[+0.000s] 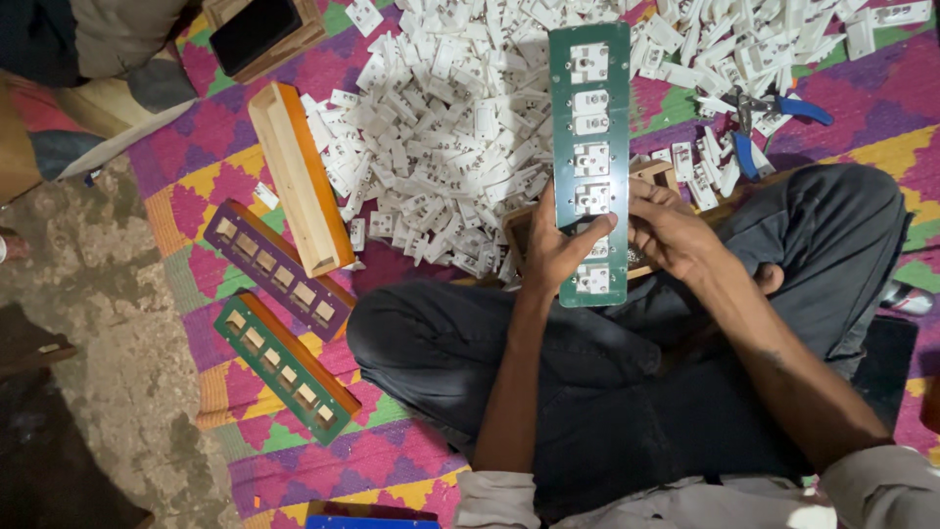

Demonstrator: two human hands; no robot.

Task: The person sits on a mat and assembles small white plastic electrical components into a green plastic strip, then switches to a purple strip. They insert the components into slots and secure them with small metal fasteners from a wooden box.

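Your left hand (550, 257) clamps the green jig (589, 162) at its lower edge, thumb across the face. Your right hand (671, 230) is curled closed against the jig's right side; whether it holds a part, I cannot tell. Six slots look filled with white sockets. Beyond the jig the socket pile (450, 127) looks barely dented, blue pliers (778, 113) right of it.

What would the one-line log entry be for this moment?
left hand: grips green panel | right hand: behind panel's edge | white sockets: fitted | loose white parts: heaped ahead
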